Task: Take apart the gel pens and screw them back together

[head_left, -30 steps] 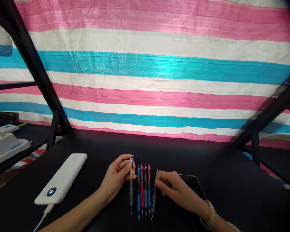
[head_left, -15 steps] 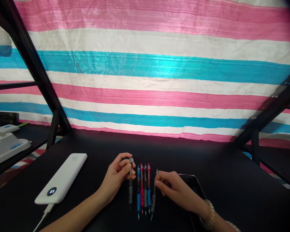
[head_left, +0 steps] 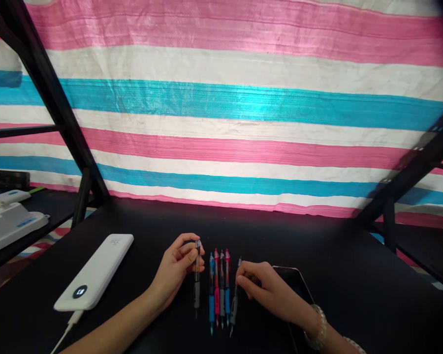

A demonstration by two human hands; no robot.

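Observation:
My left hand (head_left: 180, 259) is closed on a clear-barrelled pen with a grey grip (head_left: 197, 290), its tip pointing toward me. To its right several pens lie side by side on the black table (head_left: 162, 216): a blue pen (head_left: 211, 305), a pink pen (head_left: 217, 300), a grey pen (head_left: 222, 302) and a pen with a pink top and blue grip (head_left: 228, 297). At the right end of this row, my right hand (head_left: 262, 282) pinches another grey-gripped pen (head_left: 234, 309), which slants slightly.
A white power bank (head_left: 96, 270) with a cable (head_left: 67, 329) lies at the left. Partly under my right forearm is a dark tablet-like device (head_left: 297, 280). Black metal frame bars (head_left: 59, 108) rise at both sides, before a striped sheet (head_left: 236, 103). A white power strip (head_left: 13, 223) sits far left.
My left hand has shifted slightly left with its pen, widening the gap to the row. My right hand and the pens on the table look unmoved.

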